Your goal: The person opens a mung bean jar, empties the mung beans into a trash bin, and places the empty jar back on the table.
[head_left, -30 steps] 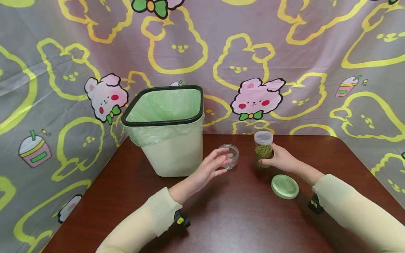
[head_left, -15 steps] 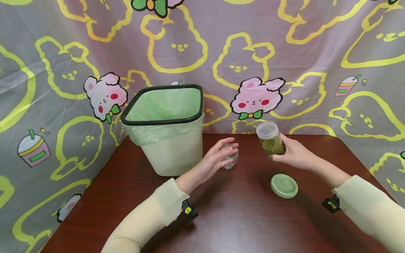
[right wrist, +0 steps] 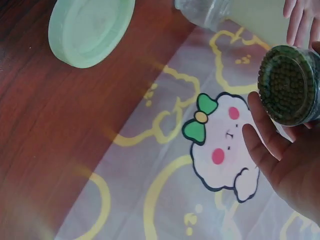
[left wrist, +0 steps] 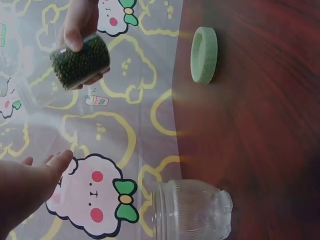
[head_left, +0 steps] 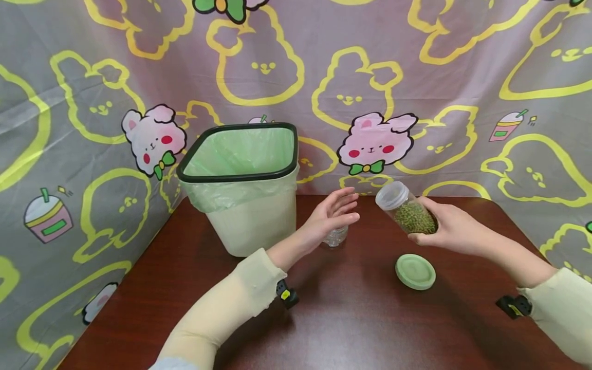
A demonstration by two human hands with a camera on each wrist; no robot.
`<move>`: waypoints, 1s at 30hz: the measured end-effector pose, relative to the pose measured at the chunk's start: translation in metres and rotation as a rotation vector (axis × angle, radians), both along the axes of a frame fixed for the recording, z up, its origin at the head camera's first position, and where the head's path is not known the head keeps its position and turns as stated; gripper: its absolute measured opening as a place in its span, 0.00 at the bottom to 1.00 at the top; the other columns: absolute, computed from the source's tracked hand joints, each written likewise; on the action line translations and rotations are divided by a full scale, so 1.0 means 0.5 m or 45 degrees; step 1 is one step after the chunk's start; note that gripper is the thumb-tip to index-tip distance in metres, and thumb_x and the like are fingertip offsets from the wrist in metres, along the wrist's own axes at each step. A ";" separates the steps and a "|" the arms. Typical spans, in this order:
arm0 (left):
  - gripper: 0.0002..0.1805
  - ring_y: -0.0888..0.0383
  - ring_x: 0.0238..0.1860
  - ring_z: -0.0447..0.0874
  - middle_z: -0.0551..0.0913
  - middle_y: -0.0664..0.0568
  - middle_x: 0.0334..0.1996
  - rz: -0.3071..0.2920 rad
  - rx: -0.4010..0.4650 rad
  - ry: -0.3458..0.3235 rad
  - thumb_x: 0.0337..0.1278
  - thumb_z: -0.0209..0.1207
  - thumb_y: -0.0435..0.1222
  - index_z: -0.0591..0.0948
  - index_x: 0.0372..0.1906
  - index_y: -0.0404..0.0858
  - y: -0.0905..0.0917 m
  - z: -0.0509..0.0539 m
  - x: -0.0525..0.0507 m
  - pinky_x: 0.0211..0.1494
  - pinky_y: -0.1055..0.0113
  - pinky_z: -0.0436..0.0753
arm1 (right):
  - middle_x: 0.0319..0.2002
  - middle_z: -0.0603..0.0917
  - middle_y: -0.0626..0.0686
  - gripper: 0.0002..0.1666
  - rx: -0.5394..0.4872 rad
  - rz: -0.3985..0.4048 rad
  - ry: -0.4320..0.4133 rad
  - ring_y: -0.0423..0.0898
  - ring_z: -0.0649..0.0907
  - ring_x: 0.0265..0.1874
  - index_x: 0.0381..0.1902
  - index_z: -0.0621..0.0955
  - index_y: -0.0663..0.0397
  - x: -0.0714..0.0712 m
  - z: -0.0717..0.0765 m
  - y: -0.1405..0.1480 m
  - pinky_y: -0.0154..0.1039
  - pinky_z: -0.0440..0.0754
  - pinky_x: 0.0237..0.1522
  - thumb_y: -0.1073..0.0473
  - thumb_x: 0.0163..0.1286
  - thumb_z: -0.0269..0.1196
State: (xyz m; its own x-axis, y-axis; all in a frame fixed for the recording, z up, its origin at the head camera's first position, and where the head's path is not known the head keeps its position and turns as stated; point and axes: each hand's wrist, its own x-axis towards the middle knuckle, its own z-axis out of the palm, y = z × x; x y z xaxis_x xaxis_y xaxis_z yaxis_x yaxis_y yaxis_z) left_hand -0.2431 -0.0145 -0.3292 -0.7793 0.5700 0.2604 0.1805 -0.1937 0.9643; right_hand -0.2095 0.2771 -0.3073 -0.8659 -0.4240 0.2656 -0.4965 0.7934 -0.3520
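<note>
My right hand (head_left: 455, 226) grips a clear plastic jar (head_left: 407, 208) partly filled with small green beans. The jar is raised above the table and tilted, its mouth end toward the left. In the right wrist view, the beans show through the round base of the jar (right wrist: 287, 85). My left hand (head_left: 330, 216) hovers in the air, fingers extended, holding nothing. Behind and below it stands a small clear glass jar (head_left: 335, 237), partly hidden by the hand in the head view. The left wrist view shows this glass jar (left wrist: 192, 210) on the table.
A round pale green lid (head_left: 415, 271) lies on the dark wooden table (head_left: 361, 318) below the right hand. At the left stands a cream bin (head_left: 259, 221) with a black rim and green liner. A patterned cloth (head_left: 439, 77) hangs behind the table.
My right hand has lifted the bean jar off the table and tilted it leftward while shifting right. My left hand has moved up and slightly right, above the glass jar.
</note>
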 end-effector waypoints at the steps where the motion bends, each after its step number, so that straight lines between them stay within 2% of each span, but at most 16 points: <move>1: 0.33 0.53 0.67 0.67 0.67 0.43 0.68 0.007 -0.018 0.017 0.62 0.55 0.28 0.60 0.72 0.35 0.001 0.002 -0.002 0.64 0.63 0.71 | 0.30 0.79 0.44 0.32 0.015 0.005 0.004 0.41 0.77 0.28 0.51 0.73 0.51 0.003 0.002 0.000 0.40 0.75 0.28 0.50 0.52 0.75; 4: 0.34 0.56 0.67 0.66 0.67 0.45 0.68 0.003 -0.072 0.066 0.62 0.57 0.27 0.61 0.72 0.36 0.003 0.010 -0.005 0.64 0.62 0.70 | 0.30 0.78 0.42 0.32 0.055 0.016 0.016 0.39 0.77 0.27 0.51 0.73 0.48 0.010 0.005 -0.003 0.39 0.74 0.27 0.47 0.52 0.75; 8: 0.34 0.57 0.68 0.65 0.66 0.43 0.69 -0.030 -0.148 0.174 0.62 0.58 0.26 0.61 0.72 0.36 0.002 0.023 -0.004 0.65 0.64 0.69 | 0.29 0.77 0.40 0.32 0.088 0.027 -0.004 0.39 0.76 0.27 0.51 0.74 0.44 0.017 0.009 -0.011 0.38 0.74 0.26 0.41 0.53 0.74; 11: 0.35 0.58 0.67 0.66 0.67 0.44 0.68 -0.040 -0.204 0.252 0.61 0.60 0.26 0.61 0.72 0.37 0.001 0.031 -0.004 0.64 0.66 0.69 | 0.30 0.77 0.39 0.33 0.104 0.031 -0.016 0.38 0.77 0.28 0.51 0.75 0.43 0.020 0.014 -0.016 0.38 0.75 0.27 0.36 0.54 0.72; 13: 0.35 0.58 0.67 0.66 0.68 0.45 0.68 -0.048 -0.226 0.284 0.61 0.60 0.26 0.62 0.72 0.37 0.000 0.034 -0.004 0.65 0.64 0.69 | 0.30 0.77 0.39 0.33 0.118 0.037 -0.002 0.37 0.77 0.28 0.51 0.75 0.43 0.022 0.016 -0.018 0.39 0.74 0.28 0.35 0.55 0.71; 18: 0.34 0.56 0.67 0.67 0.67 0.43 0.68 -0.069 -0.235 0.322 0.62 0.60 0.27 0.62 0.72 0.36 -0.002 0.035 -0.006 0.67 0.58 0.67 | 0.31 0.77 0.38 0.33 0.144 0.051 0.051 0.37 0.76 0.29 0.53 0.74 0.43 0.024 0.020 -0.025 0.39 0.74 0.29 0.35 0.56 0.70; 21: 0.34 0.56 0.67 0.67 0.67 0.42 0.68 -0.068 -0.235 0.335 0.62 0.60 0.27 0.62 0.72 0.36 -0.003 0.036 -0.004 0.66 0.60 0.69 | 0.33 0.78 0.39 0.34 0.158 0.057 0.072 0.37 0.77 0.30 0.53 0.74 0.44 0.025 0.021 -0.029 0.40 0.75 0.30 0.34 0.56 0.69; 25: 0.35 0.60 0.65 0.69 0.69 0.46 0.67 -0.051 -0.267 0.359 0.61 0.62 0.28 0.63 0.72 0.37 -0.002 0.037 0.000 0.64 0.65 0.70 | 0.34 0.78 0.39 0.34 0.165 0.070 0.082 0.37 0.77 0.31 0.53 0.74 0.44 0.025 0.020 -0.034 0.41 0.75 0.30 0.34 0.56 0.69; 30: 0.35 0.62 0.62 0.72 0.70 0.50 0.67 -0.028 -0.302 0.369 0.60 0.64 0.31 0.65 0.71 0.38 -0.002 0.037 0.003 0.62 0.64 0.73 | 0.35 0.78 0.38 0.33 0.146 0.095 0.081 0.36 0.77 0.31 0.54 0.74 0.43 0.026 0.017 -0.040 0.40 0.76 0.30 0.35 0.57 0.69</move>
State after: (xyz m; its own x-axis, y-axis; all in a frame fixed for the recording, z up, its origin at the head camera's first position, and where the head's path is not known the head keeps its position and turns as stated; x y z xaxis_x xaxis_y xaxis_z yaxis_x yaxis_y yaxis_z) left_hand -0.2415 -0.0155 -0.3108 -0.6792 0.6570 0.3272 0.4511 0.0220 0.8922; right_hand -0.1964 0.2571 -0.2989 -0.8137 -0.5172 0.2651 -0.5741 0.7866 -0.2273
